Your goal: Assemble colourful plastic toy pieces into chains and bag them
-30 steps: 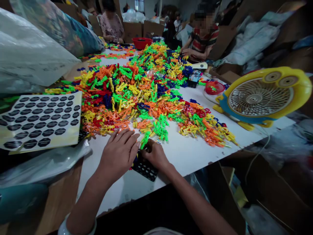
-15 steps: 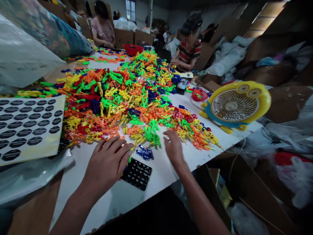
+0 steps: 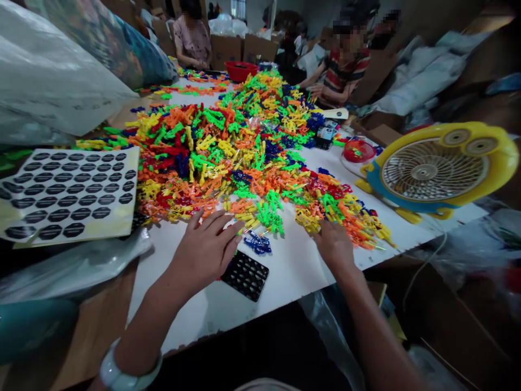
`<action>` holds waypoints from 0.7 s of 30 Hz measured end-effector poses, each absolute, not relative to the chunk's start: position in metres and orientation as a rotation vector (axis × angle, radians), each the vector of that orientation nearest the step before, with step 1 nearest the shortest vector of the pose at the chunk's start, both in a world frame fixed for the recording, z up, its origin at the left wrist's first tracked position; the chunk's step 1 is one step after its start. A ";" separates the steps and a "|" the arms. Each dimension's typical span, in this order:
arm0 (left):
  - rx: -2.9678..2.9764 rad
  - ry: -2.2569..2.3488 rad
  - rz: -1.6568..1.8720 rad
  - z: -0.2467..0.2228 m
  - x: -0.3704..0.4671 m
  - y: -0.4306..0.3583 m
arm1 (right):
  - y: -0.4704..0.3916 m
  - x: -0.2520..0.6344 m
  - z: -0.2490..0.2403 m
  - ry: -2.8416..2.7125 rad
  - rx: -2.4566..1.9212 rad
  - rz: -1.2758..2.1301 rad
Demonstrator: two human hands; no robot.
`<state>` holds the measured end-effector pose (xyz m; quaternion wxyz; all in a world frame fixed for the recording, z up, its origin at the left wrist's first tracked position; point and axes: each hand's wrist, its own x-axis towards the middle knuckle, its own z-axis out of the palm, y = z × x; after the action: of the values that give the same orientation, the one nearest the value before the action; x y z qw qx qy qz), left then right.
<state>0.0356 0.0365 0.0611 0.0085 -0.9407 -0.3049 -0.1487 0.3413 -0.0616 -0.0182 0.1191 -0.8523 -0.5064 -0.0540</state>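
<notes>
My left hand (image 3: 207,247) rests palm-down at the near edge of a heap of small coloured plastic pieces (image 3: 211,144). Its fingers are stretched and a little apart; what lies under the palm is hidden. Partly beneath that hand is a black tray with rows of holes (image 3: 248,276). Dark blue plastic pieces (image 3: 257,243) lie just beyond the tray. My right hand (image 3: 332,245) is at the heap's front edge, fingers bent and closed at a yellow plastic piece (image 3: 308,221); its fingertips are partly hidden. Green pieces (image 3: 269,212) lie between the hands.
Sheets of black octagonal stickers (image 3: 77,187) lie on the left, above a clear plastic bag (image 3: 81,266). A yellow-and-blue fan (image 3: 431,168) stands right, near a small red basket (image 3: 358,151). Two people sit across the white table (image 3: 195,320); a red basin (image 3: 241,71) stands far back.
The camera view has shifted, so the scene sits further right. My right hand has moved right, to the yellow pieces, and its fingers have closed. My left hand stays by the tray.
</notes>
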 end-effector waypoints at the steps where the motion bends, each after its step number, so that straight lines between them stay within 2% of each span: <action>1: -2.954 -0.971 -0.462 0.061 0.036 0.036 | -0.064 0.336 -0.017 -1.419 -2.436 -0.044; 6: -2.970 -1.013 -0.474 0.061 0.036 0.035 | -0.073 0.262 -0.021 -1.068 -1.842 0.749; 9: -2.996 -0.997 -0.472 0.063 0.036 0.034 | -0.073 0.203 -0.027 -1.007 -1.507 0.937; 14: -3.024 -0.948 -0.501 0.062 0.035 0.035 | -0.072 0.150 -0.035 -1.191 -1.494 0.895; 18: -3.016 -0.944 -0.532 0.061 0.034 0.034 | -0.070 0.143 -0.036 -1.355 -1.693 0.699; 21: -3.016 -0.959 -0.541 0.061 0.034 0.034 | -0.070 0.143 -0.034 -1.325 -1.663 0.729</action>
<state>0.0342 0.0338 0.0611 -0.0345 -0.9388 -0.2984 -0.1684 0.1428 -0.0697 -0.0340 0.4320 -0.6673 -0.5316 0.2925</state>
